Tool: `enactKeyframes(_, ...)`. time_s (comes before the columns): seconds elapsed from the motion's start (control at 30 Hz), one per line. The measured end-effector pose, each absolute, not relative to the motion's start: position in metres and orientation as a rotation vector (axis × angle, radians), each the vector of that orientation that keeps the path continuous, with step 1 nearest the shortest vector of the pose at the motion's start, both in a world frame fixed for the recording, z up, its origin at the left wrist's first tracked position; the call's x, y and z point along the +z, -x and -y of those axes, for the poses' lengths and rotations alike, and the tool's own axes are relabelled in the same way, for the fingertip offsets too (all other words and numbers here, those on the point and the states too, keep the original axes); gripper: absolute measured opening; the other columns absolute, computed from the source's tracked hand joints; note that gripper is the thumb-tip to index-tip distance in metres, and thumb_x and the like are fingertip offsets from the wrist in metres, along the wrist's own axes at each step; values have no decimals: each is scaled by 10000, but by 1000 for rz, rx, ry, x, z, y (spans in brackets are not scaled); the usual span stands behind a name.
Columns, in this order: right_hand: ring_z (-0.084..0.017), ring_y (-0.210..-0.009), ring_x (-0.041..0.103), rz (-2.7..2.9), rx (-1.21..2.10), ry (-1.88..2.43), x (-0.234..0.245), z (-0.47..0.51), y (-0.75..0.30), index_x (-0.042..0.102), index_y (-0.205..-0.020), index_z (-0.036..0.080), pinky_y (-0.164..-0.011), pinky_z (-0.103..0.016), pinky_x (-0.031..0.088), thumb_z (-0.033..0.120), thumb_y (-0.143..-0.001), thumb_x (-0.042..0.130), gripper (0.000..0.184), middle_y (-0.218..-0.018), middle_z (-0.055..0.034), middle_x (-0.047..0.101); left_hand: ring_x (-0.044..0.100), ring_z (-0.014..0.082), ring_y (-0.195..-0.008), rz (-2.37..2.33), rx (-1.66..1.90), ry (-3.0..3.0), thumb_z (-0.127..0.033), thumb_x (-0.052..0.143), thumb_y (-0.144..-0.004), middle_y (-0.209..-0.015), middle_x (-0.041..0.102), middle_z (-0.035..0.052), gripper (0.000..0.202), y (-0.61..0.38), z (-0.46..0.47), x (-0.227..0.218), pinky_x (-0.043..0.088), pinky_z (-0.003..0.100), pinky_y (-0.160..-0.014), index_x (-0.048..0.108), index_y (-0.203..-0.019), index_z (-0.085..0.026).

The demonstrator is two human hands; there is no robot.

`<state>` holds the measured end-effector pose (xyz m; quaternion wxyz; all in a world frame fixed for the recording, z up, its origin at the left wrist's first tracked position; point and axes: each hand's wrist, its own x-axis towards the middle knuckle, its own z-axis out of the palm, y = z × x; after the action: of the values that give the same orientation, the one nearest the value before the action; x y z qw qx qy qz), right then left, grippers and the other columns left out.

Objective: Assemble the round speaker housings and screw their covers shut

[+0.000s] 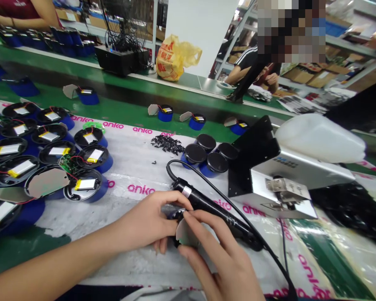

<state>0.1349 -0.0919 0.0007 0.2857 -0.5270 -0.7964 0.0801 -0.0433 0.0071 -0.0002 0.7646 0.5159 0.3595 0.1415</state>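
Observation:
My left hand (152, 219) is closed around the side of a small round dark housing, mostly hidden by my fingers. A flat grey plate (187, 232) lies over that housing. My right hand (221, 255) pinches the plate with thumb and fingers at its right side. Just behind both hands, a black corded electric screwdriver (217, 211) lies on the white printed sheet. To the left stand several blue round housings (92, 184), open on top, each with a silver-and-yellow battery (85, 184) and red wires inside.
Beyond the screwdriver are black-topped blue housings (196, 154) and a pile of small black screws (167, 144). At right stands a silver metal device (285, 184) beside a white plastic bottle (319, 138). More housings sit on the green belt (122, 104). Other people work across the line.

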Motion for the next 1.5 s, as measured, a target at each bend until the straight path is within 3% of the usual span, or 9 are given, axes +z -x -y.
enactKeyframes(0.23, -142, -1173, 603, 2131, 195, 1286, 2, 87, -140, 622, -1223, 180, -1024, -191, 526, 169, -922, 659, 304, -1229, -68, 663, 685, 114, -584, -526, 115, -939, -93, 831, -669, -626, 716, -35, 669, 63, -24, -5, 578, 222, -621, 595, -1284, -210)
enactKeyframes(0.43, -181, -1189, 584, 2174, 140, 1247, -3, 85, -140, 646, -1252, 214, -961, -251, 584, 193, -972, 584, 288, -1223, -81, 663, 731, 118, -606, -494, 125, -857, -84, 874, -661, -688, 749, -17, 661, 62, -27, -8, 622, 219, -641, 618, -1260, -195)
enactKeyframes(0.63, -182, -1158, 568, 2255, 263, 1261, 6, 81, -138, 642, -1225, 187, -878, -228, 605, 166, -991, 530, 261, -1239, -109, 631, 768, 151, -647, -478, 174, -865, -171, 807, -792, -825, 779, 43, 490, 60, -29, -8, 644, 219, -611, 670, -1263, -185)
enactKeyframes(0.73, -254, -1224, 538, 2373, 192, 1328, 15, 82, -140, 635, -1255, 191, -967, -410, 596, 142, -957, 556, 312, -1315, -145, 578, 772, 155, -632, -490, 180, -880, -182, 798, -809, -836, 786, 46, 456, 60, -28, -8, 642, 212, -596, 684, -1250, -188)
enactKeyframes(0.8, -324, -1287, 478, 2370, 66, 1401, 17, 84, -142, 632, -1281, 222, -1021, -603, 522, 119, -925, 560, 378, -1361, -161, 525, 768, 150, -604, -515, 179, -890, -185, 796, -817, -792, 785, 27, 448, 60, -28, -8, 638, 204, -585, 681, -1250, -197)
enactKeyframes(0.87, -321, -1261, 493, 2341, 25, 1430, 16, 86, -142, 621, -1297, 244, -1041, -686, 459, 90, -897, 564, 432, -1316, -155, 534, 765, 146, -590, -546, 178, -916, -207, 790, -833, -737, 779, 11, 438, 60, -26, -7, 633, 200, -580, 674, -1255, -204)
enactKeyframes(1.1, -213, -939, 677, 2184, 130, 1400, 15, 81, -137, 637, -1186, 192, -1053, -635, 488, 152, -920, 609, 270, -1026, -77, 686, 756, 137, -577, -575, 186, -966, -269, 735, -893, -677, 772, 3, 433, 61, -22, -3, 613, 199, -600, 655, -1315, -209)
enactKeyframes(1.27, -225, -983, 691, 2190, 133, 1361, 18, 80, -138, 676, -1125, 170, -1022, -496, 564, 163, -929, 603, 210, -1039, -101, 703, 757, 144, -572, -586, 173, -958, -296, 747, -887, -656, 770, 3, 433, 60, -23, -3, 607, 201, -596, 661, -1302, -205)
enactKeyframes(1.5, -219, -1136, 622, 2206, 228, 1419, 16, 89, -145, 622, -1227, 208, -959, -351, 599, 204, -945, 605, 282, -1153, -98, 642, 761, 144, -570, -555, 150, -932, -251, 794, -841, -720, 787, 20, 461, 61, -27, -6, 616, 192, -588, 668, -1281, -194)
